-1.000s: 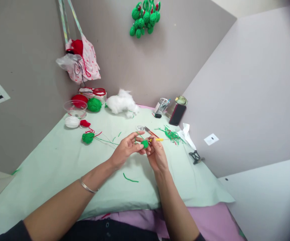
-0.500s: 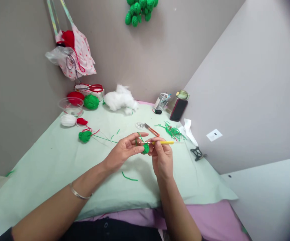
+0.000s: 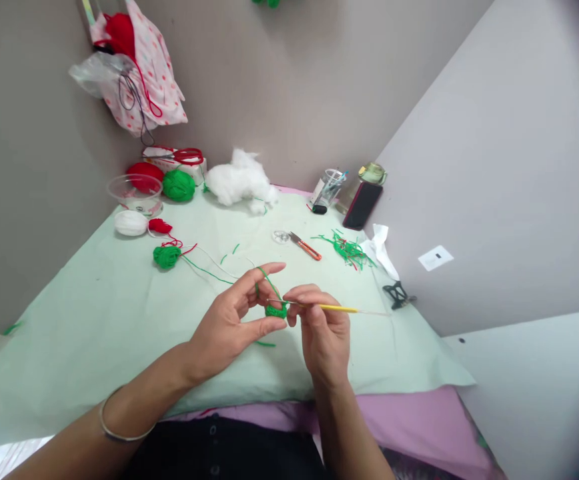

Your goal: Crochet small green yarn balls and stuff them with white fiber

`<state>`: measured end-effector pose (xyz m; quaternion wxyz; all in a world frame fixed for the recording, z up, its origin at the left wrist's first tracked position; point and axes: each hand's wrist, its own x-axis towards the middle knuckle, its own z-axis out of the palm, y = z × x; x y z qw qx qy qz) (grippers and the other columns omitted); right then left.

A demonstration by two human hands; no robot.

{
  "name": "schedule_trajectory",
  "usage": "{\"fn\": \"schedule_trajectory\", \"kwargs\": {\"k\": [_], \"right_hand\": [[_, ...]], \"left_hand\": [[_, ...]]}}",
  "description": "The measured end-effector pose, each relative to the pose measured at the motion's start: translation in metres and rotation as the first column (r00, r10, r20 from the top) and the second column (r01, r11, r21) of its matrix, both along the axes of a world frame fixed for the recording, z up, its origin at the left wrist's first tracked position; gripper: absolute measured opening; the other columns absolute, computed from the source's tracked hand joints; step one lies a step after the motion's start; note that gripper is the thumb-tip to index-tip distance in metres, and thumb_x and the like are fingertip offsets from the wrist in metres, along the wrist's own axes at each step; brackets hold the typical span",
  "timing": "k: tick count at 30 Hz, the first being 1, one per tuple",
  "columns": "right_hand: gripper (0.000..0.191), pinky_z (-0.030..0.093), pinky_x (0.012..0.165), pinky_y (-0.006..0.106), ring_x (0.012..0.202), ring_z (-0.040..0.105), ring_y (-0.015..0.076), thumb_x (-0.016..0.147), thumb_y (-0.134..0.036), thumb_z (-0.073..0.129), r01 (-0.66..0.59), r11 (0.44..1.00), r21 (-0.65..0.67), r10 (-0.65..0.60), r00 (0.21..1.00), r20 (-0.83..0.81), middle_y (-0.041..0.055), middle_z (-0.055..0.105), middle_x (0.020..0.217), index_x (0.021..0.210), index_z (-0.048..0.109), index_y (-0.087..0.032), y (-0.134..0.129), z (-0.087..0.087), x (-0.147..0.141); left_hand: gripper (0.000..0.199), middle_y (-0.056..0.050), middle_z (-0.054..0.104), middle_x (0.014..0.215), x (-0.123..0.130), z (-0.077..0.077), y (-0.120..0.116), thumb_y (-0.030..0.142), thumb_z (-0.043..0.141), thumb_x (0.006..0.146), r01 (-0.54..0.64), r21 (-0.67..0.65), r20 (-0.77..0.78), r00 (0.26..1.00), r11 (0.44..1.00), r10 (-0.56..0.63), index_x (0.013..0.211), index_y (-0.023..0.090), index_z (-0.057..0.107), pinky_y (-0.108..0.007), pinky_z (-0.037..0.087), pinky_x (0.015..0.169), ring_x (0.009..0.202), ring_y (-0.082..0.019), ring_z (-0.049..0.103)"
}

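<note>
Between thumb and fingers, my left hand [image 3: 232, 317] pinches a small green crocheted piece [image 3: 276, 311]. Green yarn runs over its raised index finger down to the piece. My right hand [image 3: 323, 330] grips a crochet hook [image 3: 338, 308] with a yellow handle, its metal tip pointing left at the top edge of the piece. The fingertips of my right hand are close beside the piece's right side. From a small green yarn ball [image 3: 167, 257] on the left, a strand leads toward my left hand.
Orange-handled snips [image 3: 305, 246] lie beyond my hands, near green yarn scraps [image 3: 348, 250]. White stuffing [image 3: 239, 181], a clear bowl [image 3: 135, 195] and a larger green ball [image 3: 179, 185] stand at the back. A phone [image 3: 363, 207] leans at the back right.
Both hands have come slightly lower in view, and the green piece has tilted and shifted left. The hook has moved down a little. The camera view has shifted, so the wall items sit higher.
</note>
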<state>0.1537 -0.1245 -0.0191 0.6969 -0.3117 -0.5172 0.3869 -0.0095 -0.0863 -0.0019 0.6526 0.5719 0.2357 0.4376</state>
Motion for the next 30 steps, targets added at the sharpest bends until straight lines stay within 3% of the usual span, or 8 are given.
{"fn": "schedule_trajectory", "kwargs": {"k": [6, 12, 17, 23, 30], "right_hand": [[0.016, 0.050, 0.064, 0.027, 0.074, 0.063, 0.0123, 0.099, -0.031, 0.063, -0.002, 1.000, 0.003, 0.003, 1.000, -0.018, 0.0039, 0.075, 0.097, 0.100, 0.079, -0.028, -0.006, 0.003, -0.002], [0.014, 0.049, 0.056, 0.021, 0.060, 0.061, 0.0077, 0.097, -0.034, 0.066, -0.032, 0.994, -0.102, 0.011, 0.979, -0.202, 0.0006, 0.076, 0.089, 0.094, 0.078, -0.027, -0.010, 0.011, -0.004], [0.015, 0.049, 0.053, 0.020, 0.057, 0.061, 0.0073, 0.097, -0.035, 0.065, -0.060, 0.982, -0.180, 0.006, 0.958, -0.288, 0.0010, 0.077, 0.086, 0.091, 0.075, -0.025, -0.007, 0.014, -0.007], [0.019, 0.053, 0.053, 0.024, 0.057, 0.065, 0.0115, 0.100, -0.036, 0.060, 0.008, 0.987, -0.160, -0.035, 0.985, -0.170, 0.0023, 0.077, 0.081, 0.091, 0.069, -0.022, -0.008, 0.018, -0.008], [0.020, 0.057, 0.062, 0.029, 0.068, 0.069, 0.0138, 0.104, -0.029, 0.052, 0.108, 0.993, -0.047, -0.105, 0.992, 0.066, 0.0036, 0.077, 0.093, 0.100, 0.071, -0.023, -0.018, 0.018, -0.014]], "left_hand": [[0.072, 0.004, 0.055, 0.094, 0.001, 0.005, -0.004, 0.021, 0.085, 0.079, 0.047, -0.023, -0.046, 0.998, 0.999, -0.048, 0.141, 0.040, 0.056, -0.028, 0.052, 0.094, 0.094, -0.013, 0.063], [0.055, 0.001, 0.057, 0.099, -0.005, 0.009, -0.003, 0.028, 0.074, 0.090, 0.138, -0.103, -0.002, 0.990, 0.985, -0.139, 0.141, 0.039, 0.057, -0.025, 0.053, 0.081, 0.090, -0.013, 0.064], [0.047, 0.001, 0.060, 0.099, -0.007, 0.005, 0.000, 0.028, 0.074, 0.090, 0.090, -0.084, -0.016, 0.996, 0.992, -0.091, 0.136, 0.036, 0.063, -0.024, 0.046, 0.094, 0.100, -0.013, 0.058], [0.042, 0.001, 0.061, 0.094, -0.011, 0.010, -0.003, 0.030, 0.072, 0.091, 0.052, -0.114, -0.046, 0.997, 0.992, -0.058, 0.132, 0.033, 0.065, -0.028, 0.045, 0.094, 0.093, -0.014, 0.056], [0.044, -0.001, 0.063, 0.094, -0.021, 0.015, -0.008, 0.026, 0.071, 0.089, -0.030, -0.063, -0.136, 0.991, 0.998, 0.021, 0.133, 0.027, 0.064, -0.032, 0.045, 0.097, 0.097, -0.017, 0.056]]}}
